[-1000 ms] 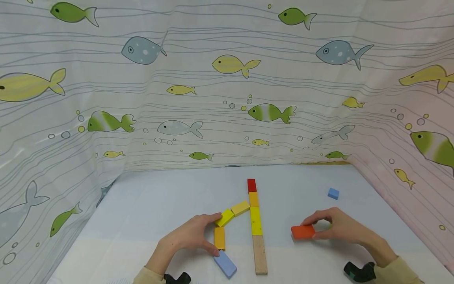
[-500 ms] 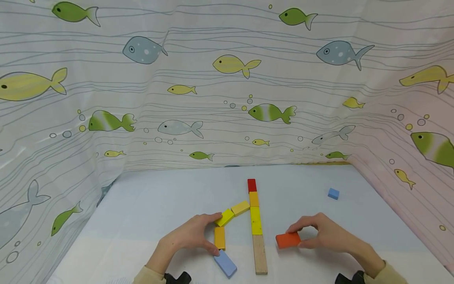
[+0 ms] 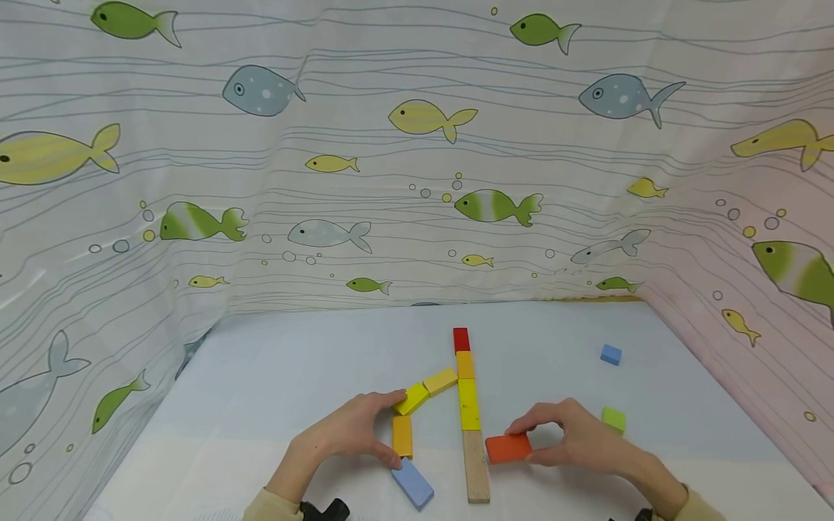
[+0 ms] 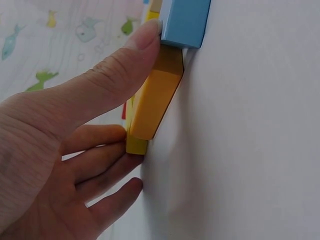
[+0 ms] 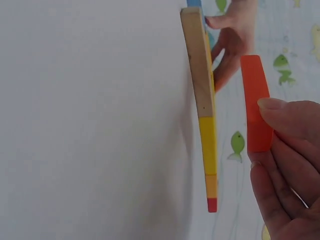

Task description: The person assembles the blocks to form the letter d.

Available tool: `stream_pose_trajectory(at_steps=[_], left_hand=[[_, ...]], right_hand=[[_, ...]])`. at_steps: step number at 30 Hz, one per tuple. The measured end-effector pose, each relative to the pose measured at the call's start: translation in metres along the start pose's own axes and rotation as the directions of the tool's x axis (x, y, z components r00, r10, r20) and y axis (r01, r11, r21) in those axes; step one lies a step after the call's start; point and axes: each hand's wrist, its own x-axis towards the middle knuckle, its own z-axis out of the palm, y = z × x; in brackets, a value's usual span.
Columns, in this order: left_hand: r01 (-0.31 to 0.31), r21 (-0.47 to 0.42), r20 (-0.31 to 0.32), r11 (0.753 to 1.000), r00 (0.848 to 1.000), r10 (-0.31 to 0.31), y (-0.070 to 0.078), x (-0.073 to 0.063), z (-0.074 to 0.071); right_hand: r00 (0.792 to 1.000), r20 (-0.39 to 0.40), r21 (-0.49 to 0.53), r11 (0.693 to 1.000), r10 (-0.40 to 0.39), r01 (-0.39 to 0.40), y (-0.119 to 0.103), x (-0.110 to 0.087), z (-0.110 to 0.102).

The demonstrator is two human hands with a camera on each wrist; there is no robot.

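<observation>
Thumb and fingers of my right hand (image 3: 573, 439) pinch an orange-red block (image 3: 509, 449). It is just right of a long plain wooden block (image 3: 476, 467); the right wrist view shows a gap between them. My left hand (image 3: 342, 438) spans a curve of blocks, fingers spread. Its thumb touches the light blue block (image 3: 413, 483), and its fingertips rest at the bright yellow block (image 3: 412, 399). Between these lies an amber block (image 3: 402, 436), and a pale yellow block (image 3: 440, 380) ends the curve against the straight row.
Beyond the wooden block the row continues with a yellow part (image 3: 469, 404), an orange block (image 3: 465, 365) and a red block (image 3: 461, 339). To the right lie a green block (image 3: 614, 419), partly behind my right hand, and a small blue block (image 3: 611, 354). A fish-patterned sheet (image 3: 417, 195) surrounds the table.
My right hand has carried the orange-red block leftward and nearer to me, up beside the wooden block. The green block has come into view behind it. My left hand stays put.
</observation>
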Motion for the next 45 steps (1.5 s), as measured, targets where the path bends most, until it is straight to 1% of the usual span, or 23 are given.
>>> stream_pose_trajectory(at_steps=[2,4,10,15,19,23,27,30,32,35,37,38,39,40,41,42,45], left_hand=[[-0.002,0.000,0.000,1.000,1.000,0.002,0.001,0.000,0.000],[-0.008,0.001,-0.003,1.000,1.000,0.008,0.001,-0.001,-0.001],[-0.023,0.007,-0.005,1.000,1.000,0.023,0.002,-0.001,-0.002],[-0.020,0.003,-0.004,1.000,1.000,0.020,0.001,0.000,-0.002],[-0.003,0.005,-0.003,1.000,1.000,0.003,0.001,0.001,-0.001],[0.002,0.007,-0.001,1.000,1.000,-0.002,0.001,0.002,-0.001],[0.003,0.004,0.002,1.000,1.000,-0.003,0.001,0.002,-0.001],[0.002,0.001,0.002,1.000,1.000,-0.002,0.002,0.001,-0.002],[-0.001,0.000,0.002,1.000,1.000,0.001,0.002,0.000,-0.002],[-0.001,-0.002,0.002,1.000,1.000,0.001,0.002,0.000,-0.002],[0.002,-0.001,0.004,1.000,1.000,-0.002,0.002,0.000,-0.002],[0.004,-0.002,0.005,1.000,1.000,-0.004,0.002,0.001,-0.002],[0.005,-0.003,0.006,1.000,1.000,-0.005,0.002,0.001,-0.002],[0.006,-0.002,0.007,1.000,1.000,-0.006,0.002,0.001,-0.001],[0.005,-0.002,0.007,1.000,1.000,-0.005,0.001,0.001,-0.001],[0.004,-0.002,0.008,1.000,1.000,-0.004,0.001,0.001,-0.001],[-0.003,-0.003,0.009,1.000,1.000,0.003,0.000,0.001,-0.002]], right_hand=[[1.000,0.007,0.012,1.000,0.014,-0.015,-0.003,0.002,0.004],[1.000,0.009,0.030,1.000,0.011,-0.011,-0.007,0.003,0.009],[0.999,-0.001,0.061,0.997,-0.051,0.051,-0.014,0.008,0.024],[0.997,-0.002,0.071,0.994,-0.078,0.078,-0.017,0.011,0.033],[0.998,0.001,0.088,0.994,-0.068,0.067,-0.022,0.014,0.038],[0.999,0.008,0.114,0.992,-0.052,0.051,-0.029,0.017,0.044],[0.999,0.022,0.115,0.992,-0.046,0.043,-0.035,0.017,0.051],[0.998,0.055,0.119,0.993,-0.018,0.011,-0.040,0.017,0.056],[0.996,0.088,0.128,0.991,0.030,-0.041,-0.043,0.016,0.059],[0.982,0.136,0.144,0.979,0.128,-0.148,-0.047,0.016,0.065],[0.974,0.158,0.150,0.971,0.163,-0.187,-0.050,0.016,0.068],[0.972,0.164,0.145,0.971,0.168,-0.192,-0.050,0.016,0.069],[0.972,0.170,0.138,0.973,0.162,-0.186,-0.051,0.016,0.070],[0.976,0.171,0.133,0.978,0.136,-0.159,-0.051,0.016,0.072],[0.981,0.169,0.115,0.987,0.093,-0.113,-0.050,0.017,0.073],[0.983,0.169,0.101,0.991,0.068,-0.086,-0.050,0.018,0.074],[0.986,0.166,0.079,0.997,-0.034,0.021,-0.048,0.019,0.078]])
